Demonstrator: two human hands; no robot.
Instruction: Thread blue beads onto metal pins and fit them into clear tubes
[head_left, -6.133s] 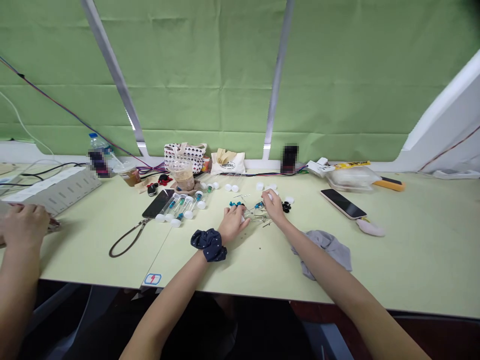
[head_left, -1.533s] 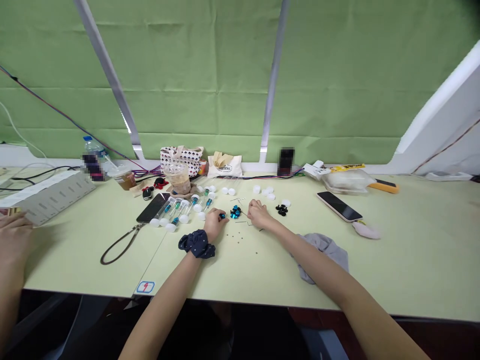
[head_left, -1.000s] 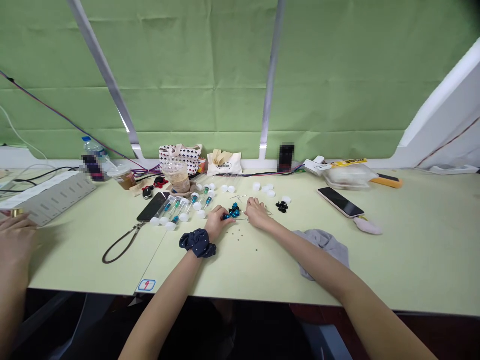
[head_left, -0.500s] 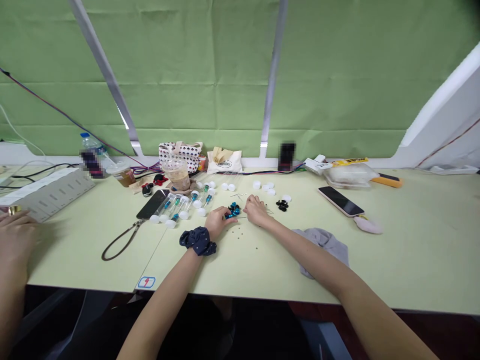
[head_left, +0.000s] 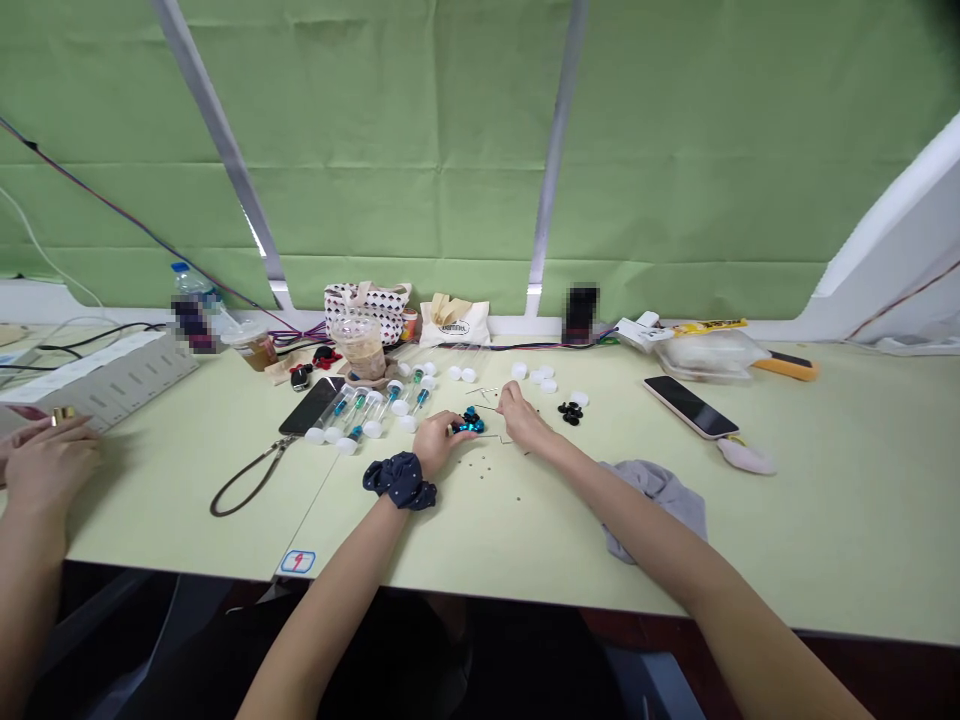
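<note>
My left hand (head_left: 436,442), with a dark dotted scrunchie (head_left: 401,480) at the wrist, closes its fingertips on a small shiny blue-and-black part (head_left: 471,424). Just to the right, my right hand (head_left: 523,416) pinches a thin metal rod (head_left: 487,408) that points left toward the blue part. More thin metal rods (head_left: 504,438), one bent like an L, lie on the table between and under the hands. Tiny round bits (head_left: 482,468) are scattered in front of them. Small black pieces (head_left: 571,412) and white caps (head_left: 548,385) lie to the right and behind.
Clear tubes with white caps (head_left: 373,428) lie left of my hands, near a phone (head_left: 311,405) with a strap and an iced drink cup (head_left: 360,350). At right are a grey cloth (head_left: 664,490) and another phone (head_left: 690,405). A co-worker's hand (head_left: 52,465) holds a brass-coloured piece at far left.
My right hand has drawn slightly away from the blue part, and its thin rod now shows. The left hand keeps its hold. The co-worker's hand has shifted right. The view has moved slightly.
</note>
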